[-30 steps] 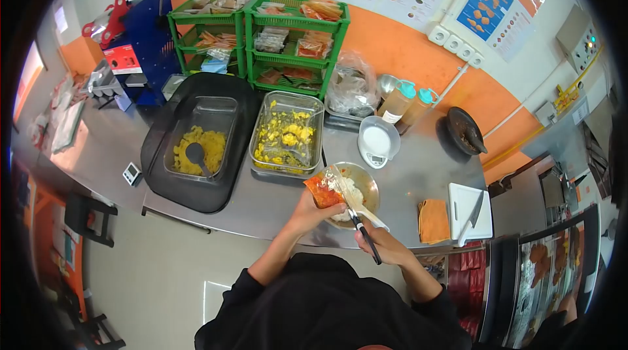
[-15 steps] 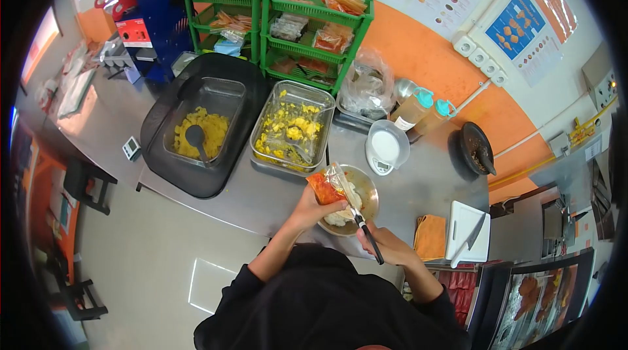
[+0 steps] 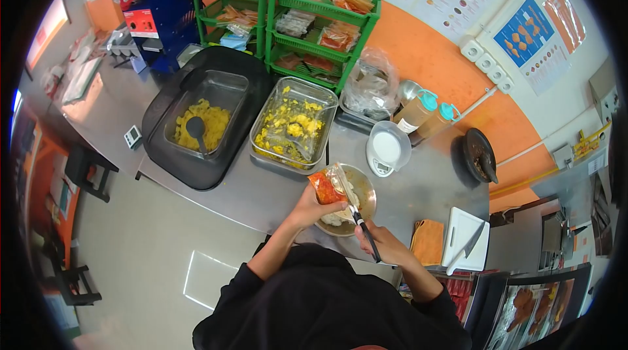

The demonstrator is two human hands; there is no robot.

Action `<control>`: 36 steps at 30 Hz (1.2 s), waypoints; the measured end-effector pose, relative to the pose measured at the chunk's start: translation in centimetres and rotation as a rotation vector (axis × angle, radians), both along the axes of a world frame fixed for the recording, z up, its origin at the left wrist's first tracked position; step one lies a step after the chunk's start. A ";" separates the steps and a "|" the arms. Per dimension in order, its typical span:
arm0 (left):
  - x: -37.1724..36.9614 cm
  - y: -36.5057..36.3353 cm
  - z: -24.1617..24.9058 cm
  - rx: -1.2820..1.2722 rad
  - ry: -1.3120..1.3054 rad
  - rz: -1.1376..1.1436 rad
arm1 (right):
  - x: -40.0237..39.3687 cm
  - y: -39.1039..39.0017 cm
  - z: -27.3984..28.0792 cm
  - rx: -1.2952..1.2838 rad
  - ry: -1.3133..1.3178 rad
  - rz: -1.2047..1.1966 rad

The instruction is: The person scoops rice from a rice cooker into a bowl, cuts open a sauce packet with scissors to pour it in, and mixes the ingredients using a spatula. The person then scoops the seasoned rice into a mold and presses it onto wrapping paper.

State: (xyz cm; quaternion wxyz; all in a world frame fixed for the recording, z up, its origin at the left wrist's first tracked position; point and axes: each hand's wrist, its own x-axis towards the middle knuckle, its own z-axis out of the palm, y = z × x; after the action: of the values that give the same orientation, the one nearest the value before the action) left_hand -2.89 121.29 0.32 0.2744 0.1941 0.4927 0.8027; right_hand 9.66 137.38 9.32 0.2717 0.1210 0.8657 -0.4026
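A clear packet with red-orange contents [image 3: 325, 188] is pinched in my left hand [image 3: 310, 209], above the left side of a metal bowl [image 3: 369, 201]. My right hand [image 3: 386, 244] is closed round the black handle of a long tool [image 3: 366, 235]; its metal part lies along the packet's right edge. Whether this tool is scissors or tongs is hard to tell. White food [image 3: 335, 218] lies in the bowl beneath both hands.
Behind the bowl stand a glass tray of yellow food [image 3: 261, 147], a white scale [image 3: 381, 165] and bottles [image 3: 416, 112]. To the right are an orange cloth [image 3: 427, 243] and a knife [image 3: 472, 240] on a white board [image 3: 451, 245]. Green racks [image 3: 314, 42] stand behind.
The camera view has shifted slightly. Both hands keep nearly the same pose, with the packet and the tool still held over the bowl.
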 end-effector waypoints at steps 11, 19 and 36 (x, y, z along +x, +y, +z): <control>0.1 -0.4 -0.4 0.046 -0.040 -0.035 | -0.2 0.3 -1.1 -0.044 0.013 0.017; -0.1 -0.3 -0.5 0.057 -0.099 -0.065 | 0.0 0.1 0.1 -0.024 -0.081 0.047; 0.2 0.1 -1.7 0.079 -0.140 -0.072 | -0.4 -0.5 0.2 -0.058 -0.078 -0.014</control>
State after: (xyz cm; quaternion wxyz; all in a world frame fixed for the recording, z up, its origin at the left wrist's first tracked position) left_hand -2.73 121.38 -1.42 0.3289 0.1655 0.4329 0.8228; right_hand 9.26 136.90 9.53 0.3059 0.1346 0.8416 -0.4243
